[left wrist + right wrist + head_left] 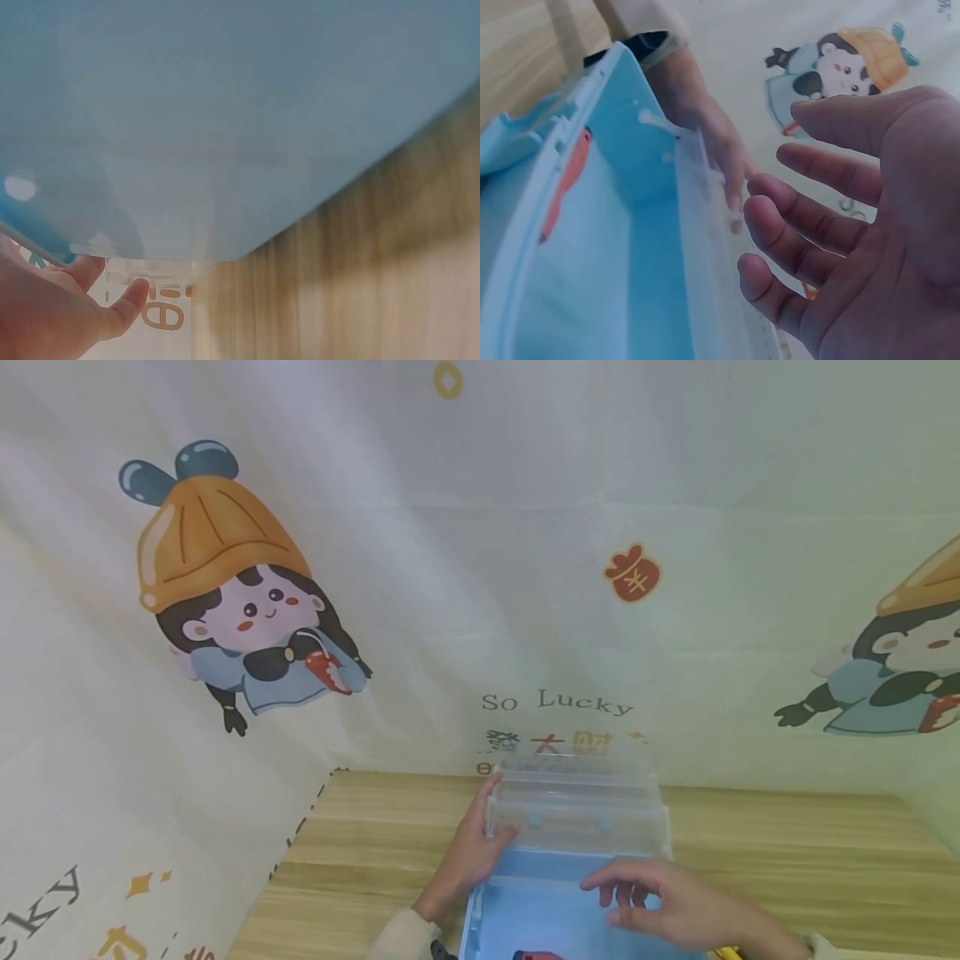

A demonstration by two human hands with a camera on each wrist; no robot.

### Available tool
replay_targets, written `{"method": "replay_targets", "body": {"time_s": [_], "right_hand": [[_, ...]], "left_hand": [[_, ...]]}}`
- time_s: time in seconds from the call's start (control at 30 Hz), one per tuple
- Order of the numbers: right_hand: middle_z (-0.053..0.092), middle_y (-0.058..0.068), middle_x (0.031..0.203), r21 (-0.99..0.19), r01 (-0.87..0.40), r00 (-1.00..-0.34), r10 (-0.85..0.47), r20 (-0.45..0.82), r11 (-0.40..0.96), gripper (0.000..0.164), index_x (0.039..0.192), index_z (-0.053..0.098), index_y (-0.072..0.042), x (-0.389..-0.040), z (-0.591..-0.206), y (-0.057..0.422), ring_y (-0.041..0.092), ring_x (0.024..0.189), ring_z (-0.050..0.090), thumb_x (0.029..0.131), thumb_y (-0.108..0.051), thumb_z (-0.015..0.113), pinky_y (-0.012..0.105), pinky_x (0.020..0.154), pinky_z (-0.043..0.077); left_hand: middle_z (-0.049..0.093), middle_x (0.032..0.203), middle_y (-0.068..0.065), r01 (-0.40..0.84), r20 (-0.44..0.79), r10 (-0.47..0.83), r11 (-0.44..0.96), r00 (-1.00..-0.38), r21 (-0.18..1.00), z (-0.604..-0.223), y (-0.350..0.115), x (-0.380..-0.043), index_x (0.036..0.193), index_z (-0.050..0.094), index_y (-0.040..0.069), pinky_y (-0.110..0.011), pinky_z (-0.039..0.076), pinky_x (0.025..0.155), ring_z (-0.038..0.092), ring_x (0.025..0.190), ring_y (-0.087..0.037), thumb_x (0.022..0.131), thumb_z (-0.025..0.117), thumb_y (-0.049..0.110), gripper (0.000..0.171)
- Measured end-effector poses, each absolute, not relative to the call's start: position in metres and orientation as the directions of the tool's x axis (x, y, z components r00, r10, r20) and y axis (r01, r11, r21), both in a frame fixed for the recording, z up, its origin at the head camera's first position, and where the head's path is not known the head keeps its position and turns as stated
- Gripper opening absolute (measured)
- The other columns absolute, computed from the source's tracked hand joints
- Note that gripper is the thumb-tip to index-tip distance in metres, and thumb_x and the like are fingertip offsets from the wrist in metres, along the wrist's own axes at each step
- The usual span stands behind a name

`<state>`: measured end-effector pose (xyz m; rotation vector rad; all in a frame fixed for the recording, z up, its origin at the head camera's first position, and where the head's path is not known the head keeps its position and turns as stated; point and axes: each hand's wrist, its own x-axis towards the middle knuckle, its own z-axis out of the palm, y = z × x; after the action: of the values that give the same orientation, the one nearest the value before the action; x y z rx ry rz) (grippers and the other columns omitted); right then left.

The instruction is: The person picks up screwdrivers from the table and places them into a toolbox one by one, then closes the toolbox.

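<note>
A light blue plastic box (543, 914) stands on the table, its clear lid (588, 831) raised at the back. At the lid's left edge, my left hand (474, 847) holds it, thumb on the near face and fingers beyond the edge. Over the box's right part hovers my right hand (671, 902), its fingers loosely bent and holding nothing. Inside the box lies a red object with a dark end (567, 184), only partly shown, so I cannot tell its kind. The left wrist view is mostly filled by the box's blue wall (225, 135).
The wood-grain table (367, 852) extends to both sides of the box. Behind it hangs a pale printed cloth (465, 577), with another stretch on the left. Part of a yellow object (727, 952) shows under the right wrist at the bottom edge.
</note>
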<state>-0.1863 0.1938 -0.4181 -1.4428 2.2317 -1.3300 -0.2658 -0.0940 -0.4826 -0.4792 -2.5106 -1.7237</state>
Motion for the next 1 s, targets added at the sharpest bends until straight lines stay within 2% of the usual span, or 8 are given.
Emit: {"method": "replay_targets", "body": {"time_s": [0.17,0.43,0.6,0.8,0.93,1.0], "right_hand": [[0.065,-0.003,0.106,-0.803,-0.568,-0.585,-0.773,0.243,0.177,0.033,0.132,0.059,-0.011,-0.186,-0.414,0.209,0.009,0.089,0.061,0.1,-0.004,0.054,0.026,0.074,0.054],[0.066,-0.002,0.108,-0.832,-0.519,-0.626,-0.749,0.217,0.193,0.033,0.132,0.059,-0.009,-0.187,-0.412,0.227,0.011,0.091,0.062,0.101,-0.002,0.051,0.028,0.074,0.055],[0.067,-0.003,0.108,-0.834,-0.488,-0.685,-0.705,0.184,0.256,0.031,0.131,0.06,-0.012,-0.185,-0.411,0.237,0.011,0.094,0.063,0.101,-0.007,0.052,0.027,0.076,0.056],[0.067,-0.002,0.121,-0.835,-0.45,-0.729,-0.671,0.138,0.316,0.032,0.133,0.059,-0.011,-0.187,-0.412,0.252,0.008,0.101,0.063,0.103,-0.009,0.049,0.025,0.081,0.056],[0.066,0.0,0.123,-0.837,-0.411,-0.768,-0.631,0.106,0.36,0.032,0.134,0.058,-0.008,-0.188,-0.415,0.264,0.009,0.103,0.063,0.103,-0.012,0.05,0.024,0.083,0.055],[0.065,-0.001,0.125,-0.854,-0.377,-0.782,-0.618,0.086,0.358,0.033,0.135,0.057,-0.006,-0.188,-0.417,0.271,0.009,0.106,0.063,0.103,-0.013,0.05,0.023,0.084,0.055]], "left_hand": [[0.027,0.162,-0.011,0.291,0.226,0.222,0.329,-0.949,0.898,-0.485,-0.094,-0.266,0.157,0.023,0.025,-0.063,0.03,0.113,0.037,0.141,-0.039,0.096,0.061,0.017,0.072],[0.03,0.16,-0.01,0.293,0.232,0.219,0.308,-0.948,0.905,-0.485,-0.094,-0.266,0.155,0.025,0.036,-0.063,0.027,0.114,0.036,0.142,-0.037,0.096,0.062,0.017,0.072],[0.034,0.158,-0.011,0.294,0.232,0.22,0.311,-0.947,0.904,-0.485,-0.094,-0.266,0.156,0.025,0.029,-0.063,0.032,0.112,0.042,0.137,-0.038,0.096,0.062,0.016,0.072],[0.03,0.16,-0.011,0.292,0.231,0.221,0.299,-0.947,0.909,-0.478,-0.093,-0.261,0.156,0.026,0.029,-0.064,0.029,0.113,0.037,0.141,-0.039,0.096,0.06,0.011,0.071],[0.03,0.16,-0.012,0.285,0.225,0.224,0.284,-0.948,0.915,-0.476,-0.092,-0.26,0.156,0.025,0.029,-0.064,0.03,0.112,0.039,0.139,-0.04,0.096,0.059,0.009,0.071],[0.03,0.16,-0.011,0.28,0.22,0.225,0.285,-0.949,0.917,-0.481,-0.092,-0.263,0.155,0.025,0.033,-0.064,0.03,0.112,0.04,0.139,-0.039,0.097,0.059,0.01,0.072]]}}
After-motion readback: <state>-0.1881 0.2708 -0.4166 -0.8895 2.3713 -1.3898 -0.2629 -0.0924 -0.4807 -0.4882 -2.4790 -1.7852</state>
